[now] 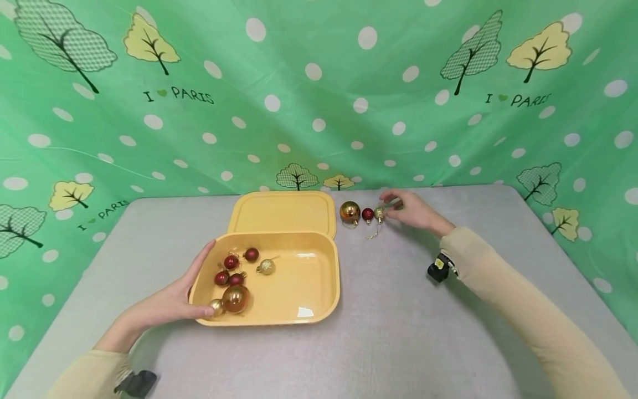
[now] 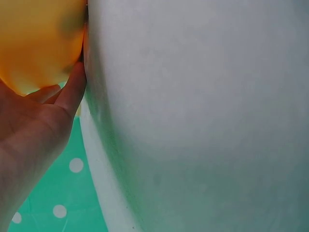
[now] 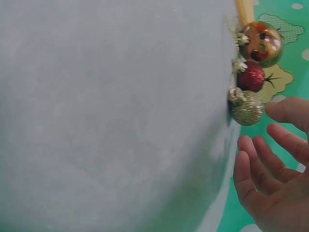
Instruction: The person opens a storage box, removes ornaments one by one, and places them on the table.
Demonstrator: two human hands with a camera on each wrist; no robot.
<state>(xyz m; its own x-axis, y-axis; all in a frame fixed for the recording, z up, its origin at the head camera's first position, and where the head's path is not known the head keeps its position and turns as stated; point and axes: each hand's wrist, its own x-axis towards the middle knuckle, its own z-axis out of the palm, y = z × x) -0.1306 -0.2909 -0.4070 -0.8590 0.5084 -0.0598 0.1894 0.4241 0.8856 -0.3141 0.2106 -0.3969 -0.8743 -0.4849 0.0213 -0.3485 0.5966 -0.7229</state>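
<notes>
My left hand (image 1: pixel 171 296) grips the left end of a yellow plastic box (image 1: pixel 299 320), thumb over the rim and fingers along the outside wall. Inside the box several Christmas baubles lie toward the left: dark red ones (image 1: pixel 251 255), a gold glitter one (image 1: pixel 267 266), a large shiny gold one (image 1: pixel 236 299) and a small gold one (image 1: pixel 216 307). My right hand (image 1: pixel 411 209) is beside a gold glitter bauble (image 3: pixel 247 108) at the table's back, fingers loosely bent and spread. Left of that bauble sit a red glitter bauble (image 3: pixel 251 76) and a large shiny gold bauble (image 3: pixel 263 44).
A yellow lid (image 1: pixel 284 213) lies flat behind the box, left of the row of baubles. The grey table (image 1: pixel 399 332) backs onto a green dotted curtain (image 1: pixel 319 100). A thin gold string (image 1: pixel 372 235) trails from the glitter bauble.
</notes>
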